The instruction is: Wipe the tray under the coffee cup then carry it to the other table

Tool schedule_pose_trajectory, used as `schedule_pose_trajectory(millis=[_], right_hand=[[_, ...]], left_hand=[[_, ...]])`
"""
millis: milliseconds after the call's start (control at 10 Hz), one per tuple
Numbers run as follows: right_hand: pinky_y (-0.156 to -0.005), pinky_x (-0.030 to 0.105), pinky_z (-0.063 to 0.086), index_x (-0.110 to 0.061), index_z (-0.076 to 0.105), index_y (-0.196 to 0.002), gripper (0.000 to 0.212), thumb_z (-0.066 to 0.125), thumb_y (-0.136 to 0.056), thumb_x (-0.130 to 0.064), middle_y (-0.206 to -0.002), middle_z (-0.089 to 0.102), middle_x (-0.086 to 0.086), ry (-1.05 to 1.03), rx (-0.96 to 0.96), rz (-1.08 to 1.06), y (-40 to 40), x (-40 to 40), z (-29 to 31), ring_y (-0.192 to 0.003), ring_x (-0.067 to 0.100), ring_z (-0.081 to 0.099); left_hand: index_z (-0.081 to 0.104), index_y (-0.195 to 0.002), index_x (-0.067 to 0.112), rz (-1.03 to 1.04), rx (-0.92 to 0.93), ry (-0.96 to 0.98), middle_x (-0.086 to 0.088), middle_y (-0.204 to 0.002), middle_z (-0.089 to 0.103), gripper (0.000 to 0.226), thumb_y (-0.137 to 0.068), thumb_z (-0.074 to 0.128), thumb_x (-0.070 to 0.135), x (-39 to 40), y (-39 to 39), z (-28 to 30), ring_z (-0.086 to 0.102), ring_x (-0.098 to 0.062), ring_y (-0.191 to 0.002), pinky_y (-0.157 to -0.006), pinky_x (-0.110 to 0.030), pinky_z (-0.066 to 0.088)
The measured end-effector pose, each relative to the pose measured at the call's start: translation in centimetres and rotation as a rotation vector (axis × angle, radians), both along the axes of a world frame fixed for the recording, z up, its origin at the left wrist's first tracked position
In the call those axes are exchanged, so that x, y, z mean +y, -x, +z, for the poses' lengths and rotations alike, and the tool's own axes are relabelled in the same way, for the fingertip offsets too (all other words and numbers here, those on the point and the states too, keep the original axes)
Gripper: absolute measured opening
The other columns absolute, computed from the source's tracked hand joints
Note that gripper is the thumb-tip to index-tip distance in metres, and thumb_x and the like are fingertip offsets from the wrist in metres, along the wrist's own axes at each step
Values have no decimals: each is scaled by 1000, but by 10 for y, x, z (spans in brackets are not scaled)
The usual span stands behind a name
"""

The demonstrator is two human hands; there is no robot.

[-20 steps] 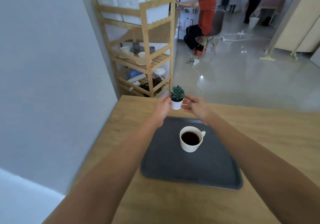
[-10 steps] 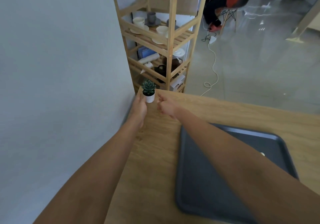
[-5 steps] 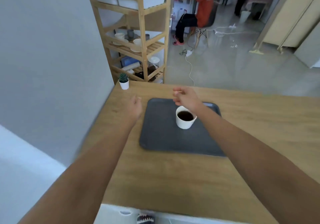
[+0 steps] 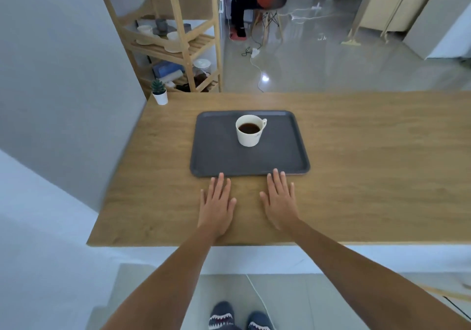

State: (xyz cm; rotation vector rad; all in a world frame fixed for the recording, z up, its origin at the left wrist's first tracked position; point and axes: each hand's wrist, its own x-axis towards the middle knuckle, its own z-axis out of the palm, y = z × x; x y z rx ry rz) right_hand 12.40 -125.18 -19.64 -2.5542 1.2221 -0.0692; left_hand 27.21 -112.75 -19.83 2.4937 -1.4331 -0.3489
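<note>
Tray (image 4: 219, 156), dark grey with a raised rim, lies flat on the wooden tabletop (image 4: 369, 156) just above the middle of the frame. On its upper half stands the white coffee cup (image 4: 249, 131), upright, filled with dark coffee, its handle turned toward the upper right.

Both hands lie palm down on the tabletop just below the tray's lower edge. The left hand (image 4: 216, 206) is left of centre, its fingers (image 4: 220, 182) stretched out and slightly spread, holding nothing; the longest fingertip reaches the tray's lower rim or stops just short of it, and I cannot tell which. The right hand (image 4: 280, 202) lies beside it, also flat and spread with nothing in it, its fingertips likewise at the lower rim. The two bare forearms run down to the bottom corners of the frame.

At the tabletop's upper left corner stands a small green plant in a white pot (image 4: 159, 92), well apart from the tray. Behind it, in the upper left of the frame, is a wooden shelf rack (image 4: 183, 24) with bowls and cups on its shelves. A person sits on a chair at the top centre. At the bottom edge show two patterned slippers (image 4: 221, 315) on the floor
</note>
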Motion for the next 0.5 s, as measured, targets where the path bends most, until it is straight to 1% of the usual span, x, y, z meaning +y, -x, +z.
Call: schedule_pose_trajectory(millis=[100, 200, 300, 400, 500], right_hand=[[-119, 45, 2, -12, 13, -152, 81, -8, -90, -59, -162, 4, 6, 60, 61, 37, 7, 7, -11, -150, 22, 1], [-120, 44, 1, -14, 9, -153, 71, 4, -93, -54, -163, -1, 5, 64, 93, 46, 6, 8, -11, -150, 22, 0], [-120, 45, 3, -14, 12, -152, 73, 4, -93, -55, -163, 2, 6, 61, 89, 28, 6, 7, -13, -150, 23, 4], [-120, 46, 5, -14, 12, -152, 78, 3, -91, -61, -162, -2, 8, -12, 35, 53, 8, 11, -10, -150, 25, 2], [-119, 41, 18, -16, 16, -152, 65, 43, -97, -39, -161, -8, 13, -139, -238, -39, 8, 1, 23, -149, 27, 8]], left_hand=[[13, -153, 20, -47, -79, -51, 3, -163, 5, 67, -94, 11, 51, 5, 0, -11, 3, -21, -151, -119, -51, 4], [15, -153, 20, -41, -87, -40, 2, -163, 10, 64, -97, 19, 49, 6, 1, -13, 5, -22, -151, -119, -51, 5], [13, -153, 20, -37, -104, -47, 3, -163, 9, 64, -96, 18, 49, 6, 1, -16, 4, -22, -151, -119, -51, 4], [13, -153, 21, -41, -104, -34, 3, -163, 9, 64, -96, 18, 49, 6, 3, -11, 4, -22, -151, -119, -50, 3], [11, -153, 21, -44, -108, -16, 4, -163, 7, 63, -97, 18, 49, 6, 2, -12, 1, -21, -151, -120, -50, 1]])
